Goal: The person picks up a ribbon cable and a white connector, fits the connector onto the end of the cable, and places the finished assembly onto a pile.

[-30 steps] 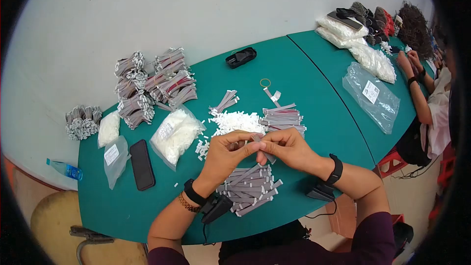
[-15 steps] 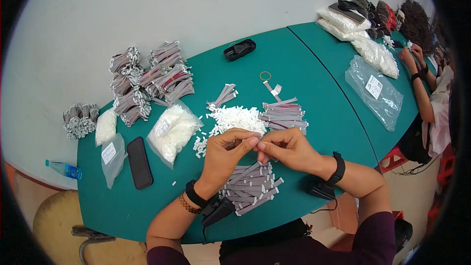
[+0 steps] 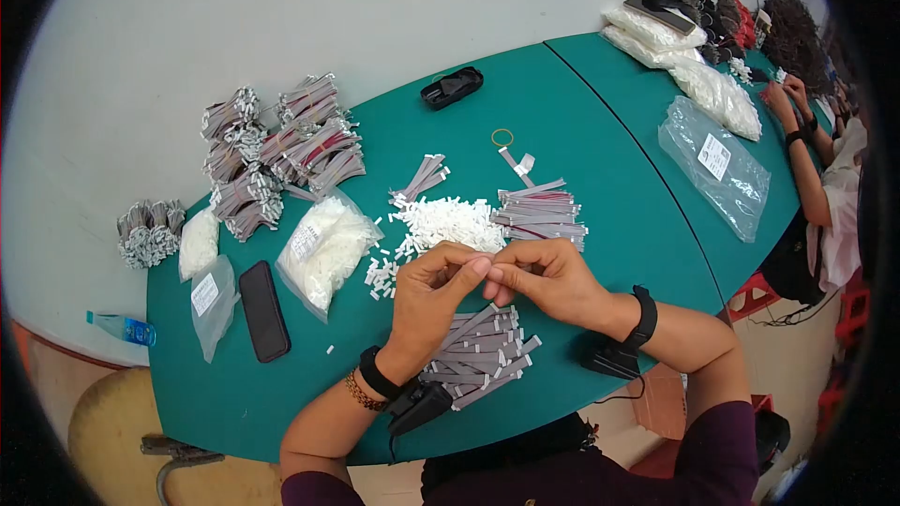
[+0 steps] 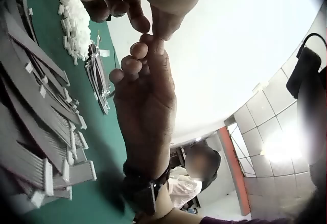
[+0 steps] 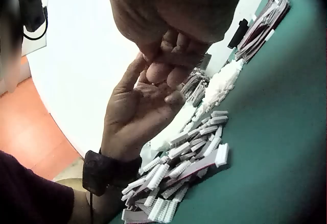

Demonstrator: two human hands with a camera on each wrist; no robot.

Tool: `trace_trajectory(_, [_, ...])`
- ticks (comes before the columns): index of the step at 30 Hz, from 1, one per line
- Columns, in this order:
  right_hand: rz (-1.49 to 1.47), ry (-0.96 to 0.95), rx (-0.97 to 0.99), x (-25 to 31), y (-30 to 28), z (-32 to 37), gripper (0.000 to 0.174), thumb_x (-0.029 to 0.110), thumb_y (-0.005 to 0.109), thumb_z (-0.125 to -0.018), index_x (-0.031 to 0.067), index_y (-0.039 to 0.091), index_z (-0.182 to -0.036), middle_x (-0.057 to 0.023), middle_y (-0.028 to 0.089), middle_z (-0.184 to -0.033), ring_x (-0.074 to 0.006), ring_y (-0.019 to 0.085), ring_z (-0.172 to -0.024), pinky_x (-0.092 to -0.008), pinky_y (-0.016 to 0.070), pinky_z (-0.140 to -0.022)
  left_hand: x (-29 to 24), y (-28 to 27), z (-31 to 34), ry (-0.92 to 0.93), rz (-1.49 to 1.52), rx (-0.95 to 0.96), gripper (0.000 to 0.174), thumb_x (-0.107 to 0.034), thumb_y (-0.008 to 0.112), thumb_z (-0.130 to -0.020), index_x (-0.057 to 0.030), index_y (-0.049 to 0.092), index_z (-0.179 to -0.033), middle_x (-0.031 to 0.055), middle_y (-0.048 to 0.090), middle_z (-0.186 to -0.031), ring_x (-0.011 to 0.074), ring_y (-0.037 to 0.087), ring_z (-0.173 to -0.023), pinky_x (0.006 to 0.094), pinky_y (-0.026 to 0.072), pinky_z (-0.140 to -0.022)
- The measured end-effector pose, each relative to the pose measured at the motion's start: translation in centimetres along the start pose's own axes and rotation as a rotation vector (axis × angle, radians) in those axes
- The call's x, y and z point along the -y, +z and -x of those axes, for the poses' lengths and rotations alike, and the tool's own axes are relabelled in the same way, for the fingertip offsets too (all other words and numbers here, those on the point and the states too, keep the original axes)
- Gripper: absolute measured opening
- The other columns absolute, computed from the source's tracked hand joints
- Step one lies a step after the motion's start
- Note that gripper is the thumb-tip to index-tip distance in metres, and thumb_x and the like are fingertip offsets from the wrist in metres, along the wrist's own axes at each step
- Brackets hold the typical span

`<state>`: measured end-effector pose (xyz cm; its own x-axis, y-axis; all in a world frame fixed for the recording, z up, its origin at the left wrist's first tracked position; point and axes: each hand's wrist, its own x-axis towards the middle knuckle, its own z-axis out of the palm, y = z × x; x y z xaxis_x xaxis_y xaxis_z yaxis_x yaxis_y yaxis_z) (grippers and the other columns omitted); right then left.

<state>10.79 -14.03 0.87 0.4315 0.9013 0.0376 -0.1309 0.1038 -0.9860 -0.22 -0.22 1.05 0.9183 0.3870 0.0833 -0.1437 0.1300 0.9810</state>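
L hand (image 3: 433,289), R hand (image 3: 551,281) barely shifted vs 1s ago | fingers (image 3: 476,268) pinched tip-to-tip, item: can't tell

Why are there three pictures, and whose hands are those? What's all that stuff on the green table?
No machine here: a person works with bare hands. The big picture comes from a camera on their head; the other two from cameras strapped to each wrist. On the green table lie white plastic bits, grey flat cables, bags and a black phone. The left hand and right hand touch fingertips; anything pinched there is hidden.
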Motion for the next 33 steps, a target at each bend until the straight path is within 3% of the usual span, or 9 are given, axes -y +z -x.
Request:
trace_trajectory(8, [-0.021,0.017,-0.03,0.18,-0.51,-0.08,0.017,0.014,0.055,-0.091,-0.0007,0.063,-0.088,-0.0033,0.063,-0.075,-0.006,0.057,-0.065,-0.0206,0.0482,-0.059,0.3,-0.13,-0.11,0.027,-0.088,0.032,0.018,-0.007,0.063,-0.084,-0.0002,0.064,-0.101,0.0101,0.063,-0.099,0.0156,0.058,-0.094,0.0287,0.0433,-0.087])
trace_trajectory(29, [0.095,-0.039,-0.009,0.07,-0.04,-0.02,0.015,0.013,0.057,-0.089,-0.0006,0.064,-0.088,-0.0013,0.061,-0.07,-0.0049,0.054,-0.063,-0.0198,0.0448,-0.056,0.02,0.11,-0.11,-0.017,0.019,-0.024,0.008,-0.005,0.063,-0.083,0.0003,0.064,-0.088,0.007,0.064,-0.087,0.0114,0.058,-0.084,0.0255,0.0436,-0.08])
trace_trajectory(33, [0.102,-0.052,-0.026,-0.15,-0.06,-0.07,0.015,0.013,0.058,-0.089,-0.0002,0.064,-0.086,0.0004,0.058,-0.067,-0.0042,0.052,-0.061,-0.0199,0.0423,-0.054,0.33,-0.1,-0.15,-0.031,0.014,0.004,0.01,-0.007,0.061,-0.086,0.0003,0.064,-0.091,0.0054,0.064,-0.086,0.0085,0.057,-0.08,0.0224,0.0439,-0.073])
